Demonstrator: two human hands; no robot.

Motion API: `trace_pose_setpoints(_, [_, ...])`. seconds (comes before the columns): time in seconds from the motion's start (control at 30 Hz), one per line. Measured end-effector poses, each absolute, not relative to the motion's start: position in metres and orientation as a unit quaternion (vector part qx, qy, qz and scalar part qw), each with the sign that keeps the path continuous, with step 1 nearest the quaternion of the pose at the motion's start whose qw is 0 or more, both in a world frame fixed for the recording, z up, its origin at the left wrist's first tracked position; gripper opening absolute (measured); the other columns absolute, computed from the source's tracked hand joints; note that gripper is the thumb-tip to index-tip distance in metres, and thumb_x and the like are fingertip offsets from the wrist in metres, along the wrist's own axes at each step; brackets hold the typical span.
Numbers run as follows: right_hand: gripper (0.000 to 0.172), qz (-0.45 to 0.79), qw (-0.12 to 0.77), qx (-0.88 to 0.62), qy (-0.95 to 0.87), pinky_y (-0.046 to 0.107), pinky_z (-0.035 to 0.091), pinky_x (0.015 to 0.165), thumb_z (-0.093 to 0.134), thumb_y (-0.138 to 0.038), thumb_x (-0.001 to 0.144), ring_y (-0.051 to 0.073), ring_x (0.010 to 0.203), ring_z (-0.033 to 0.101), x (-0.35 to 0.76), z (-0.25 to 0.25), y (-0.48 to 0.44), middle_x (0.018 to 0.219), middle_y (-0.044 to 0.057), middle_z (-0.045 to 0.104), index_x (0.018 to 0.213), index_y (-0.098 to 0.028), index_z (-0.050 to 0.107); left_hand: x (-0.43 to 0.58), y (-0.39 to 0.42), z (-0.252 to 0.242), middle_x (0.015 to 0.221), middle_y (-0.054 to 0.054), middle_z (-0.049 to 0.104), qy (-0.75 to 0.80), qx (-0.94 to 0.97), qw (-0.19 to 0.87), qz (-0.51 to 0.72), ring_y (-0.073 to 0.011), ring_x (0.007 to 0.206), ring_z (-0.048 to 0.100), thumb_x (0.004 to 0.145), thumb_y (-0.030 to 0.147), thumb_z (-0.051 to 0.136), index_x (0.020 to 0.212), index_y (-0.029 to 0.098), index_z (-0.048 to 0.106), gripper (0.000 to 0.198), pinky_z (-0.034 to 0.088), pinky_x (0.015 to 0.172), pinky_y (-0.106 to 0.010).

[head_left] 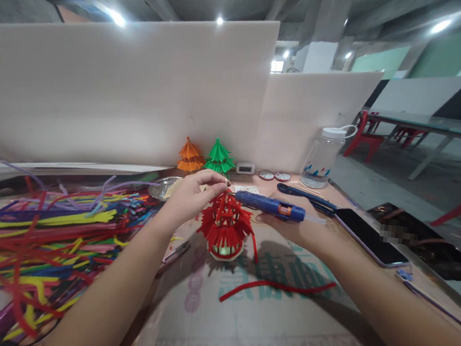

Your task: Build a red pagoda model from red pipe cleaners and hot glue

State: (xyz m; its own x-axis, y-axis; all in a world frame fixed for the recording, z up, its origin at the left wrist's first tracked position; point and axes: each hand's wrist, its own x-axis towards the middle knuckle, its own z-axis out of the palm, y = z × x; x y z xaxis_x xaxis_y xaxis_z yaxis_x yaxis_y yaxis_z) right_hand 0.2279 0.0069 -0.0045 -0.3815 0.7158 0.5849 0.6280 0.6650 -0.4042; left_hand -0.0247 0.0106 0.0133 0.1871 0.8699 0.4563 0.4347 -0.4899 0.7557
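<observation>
Fuzzy pipe cleaners (pixel 40 234) | left hand (pixel 188 196) pinches fringed red tree (pixel 224 228) | right hand (pixel 287 224) clamps plastic glue gun (pixel 268 204)

Left of frame: a loose heap of multicoloured pipe cleaners (pixel 41 229) spread over the desk.
Back centre: a small orange pipe-cleaner tree (pixel 190 157) and a green pipe-cleaner tree (pixel 219 158) side by side, against the white partition board (pixel 119 88).
Just right of the trees: a small white digital clock (pixel 245 168), then two round red-rimmed discs (pixel 266 175).
Right of centre: a clear plastic bottle with a white lid (pixel 322 158).
Right edge of the desk: a dark smartphone (pixel 371 237), lying flat.
Lower centre: a single red pipe cleaner (pixel 276 286) on the printed cardboard sheet (pixel 279 334).
Upper right: red plastic chairs (pixel 363 135).
</observation>
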Motion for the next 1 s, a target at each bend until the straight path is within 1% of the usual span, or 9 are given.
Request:
trace_pose_setpoints(0.13, [0.025,0.034,0.388,-0.386,-0.836,0.028,0.043,0.061,0.074,-0.040,0.080,0.018,0.068,0.059,0.229,-0.009,0.008,0.065,-0.001,0.063,0.067,-0.024,0.060,-0.025,0.010,0.014,0.096,-0.006,0.072,0.450,0.732,0.231,0.456,-0.0183,0.084,0.066,0.088,0.046,0.064,0.093,0.020,0.073,0.029,0.052,0.065,-0.025])
trace_pose_setpoints(0.2, [0.027,0.024,0.387,-0.383,-0.838,0.029,0.043,0.063,0.074,-0.042,0.081,0.018,0.071,0.060,0.228,-0.008,0.008,0.068,-0.001,0.064,0.067,-0.024,0.060,-0.025,0.010,0.015,0.095,-0.006,0.072,0.453,0.732,0.229,0.454,-0.0186,0.084,0.066,0.088,0.046,0.063,0.093,0.020,0.073,0.029,0.052,0.065,-0.025])
trace_pose_setpoints(0.37, [0.034,0.003,0.376,-0.394,-0.839,0.029,0.042,0.063,0.074,-0.046,0.080,0.018,0.069,0.059,0.228,-0.010,0.009,0.066,0.000,0.062,0.063,-0.023,0.056,-0.025,0.010,0.014,0.094,-0.005,0.072,0.453,0.734,0.226,0.453,-0.0184,0.083,0.066,0.088,0.047,0.063,0.093,0.020,0.073,0.029,0.052,0.067,-0.026])
trace_pose_setpoints(0.43, [0.034,-0.004,0.370,-0.400,-0.838,0.029,0.042,0.062,0.075,-0.048,0.079,0.018,0.069,0.058,0.229,-0.012,0.011,0.067,0.000,0.061,0.064,-0.023,0.057,-0.026,0.010,0.014,0.095,-0.005,0.071,0.452,0.735,0.227,0.452,-0.0183,0.084,0.066,0.089,0.047,0.063,0.094,0.020,0.073,0.029,0.053,0.068,-0.026])
trace_pose_setpoints(0.53, [0.027,0.016,0.379,-0.398,-0.835,0.028,0.042,0.063,0.077,-0.047,0.078,0.018,0.071,0.060,0.229,-0.015,0.011,0.072,0.000,0.065,0.079,-0.024,0.064,-0.027,0.011,0.013,0.096,-0.005,0.071,0.450,0.736,0.227,0.452,-0.0185,0.086,0.066,0.090,0.046,0.062,0.094,0.020,0.073,0.029,0.053,0.069,-0.026])
trace_pose_setpoints(0.6, [0.028,0.036,0.387,-0.394,-0.833,0.029,0.044,0.065,0.077,-0.047,0.078,0.019,0.076,0.062,0.229,-0.016,0.011,0.081,0.001,0.069,0.092,-0.024,0.067,-0.027,0.011,0.012,0.096,-0.005,0.071,0.451,0.736,0.224,0.452,-0.0189,0.086,0.066,0.089,0.047,0.063,0.094,0.020,0.073,0.029,0.053,0.068,-0.026])
trace_pose_setpoints(0.67, [0.030,0.046,0.391,-0.393,-0.831,0.029,0.045,0.067,0.078,-0.046,0.078,0.020,0.079,0.064,0.228,-0.017,0.010,0.086,0.002,0.071,0.096,-0.025,0.068,-0.027,0.011,0.012,0.096,-0.005,0.071,0.453,0.736,0.220,0.453,-0.0192,0.086,0.066,0.089,0.048,0.063,0.094,0.020,0.073,0.030,0.054,0.068,-0.027])
trace_pose_setpoints(0.8, [0.028,0.050,0.392,-0.395,-0.829,0.030,0.046,0.068,0.079,-0.044,0.077,0.021,0.081,0.065,0.227,-0.016,0.009,0.088,0.002,0.073,0.095,-0.025,0.069,-0.027,0.011,0.013,0.097,-0.006,0.072,0.450,0.735,0.222,0.455,-0.0190,0.085,0.066,0.089,0.047,0.063,0.093,0.021,0.074,0.029,0.054,0.069,-0.027])
trace_pose_setpoints(1.0, [0.026,0.048,0.393,-0.395,-0.829,0.031,0.047,0.068,0.078,-0.046,0.077,0.020,0.078,0.065,0.227,-0.016,0.009,0.084,0.001,0.073,0.092,-0.026,0.069,-0.027,0.011,0.012,0.097,-0.006,0.072,0.446,0.734,0.226,0.460,-0.0193,0.086,0.067,0.088,0.048,0.063,0.092,0.021,0.073,0.030,0.055,0.069,-0.027])
